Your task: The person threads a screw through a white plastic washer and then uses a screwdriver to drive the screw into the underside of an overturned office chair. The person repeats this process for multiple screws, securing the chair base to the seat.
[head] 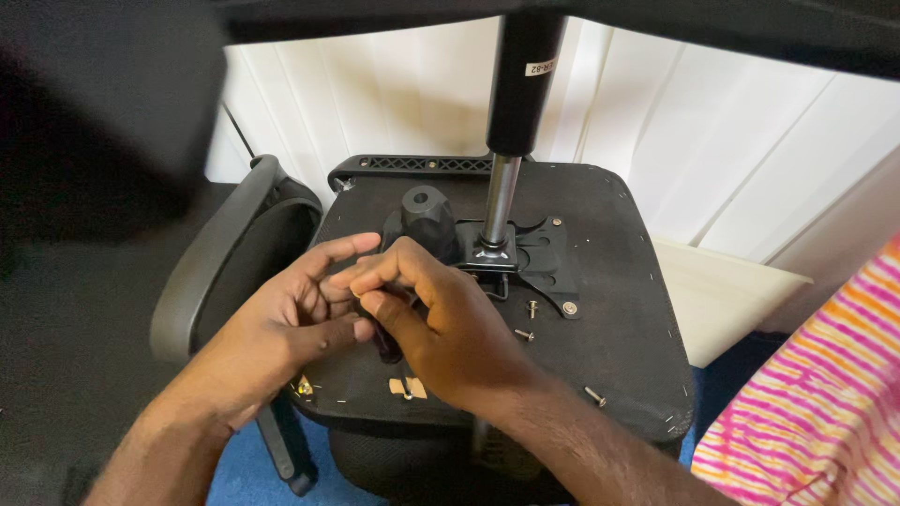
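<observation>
An office chair lies upside down, its black seat underside (609, 309) facing me. A black metal mechanism plate (542, 258) is fixed there, with a gas cylinder (511, 141) rising from it and a black knob (427, 214) beside it. My left hand (281, 328) and my right hand (441, 323) meet over the plate's left part, fingers pinched together on something small that the fingers hide. Loose screws (525, 334) lie on the underside to the right of my right hand, another screw (594, 397) near the front edge.
A curved grey armrest (202, 272) sticks out at the left. White slatted panels (712, 141) stand behind. A person's pink and orange striped sleeve (825, 403) is at the right edge. Blue floor (239, 468) shows below. A dark blurred shape covers the top left.
</observation>
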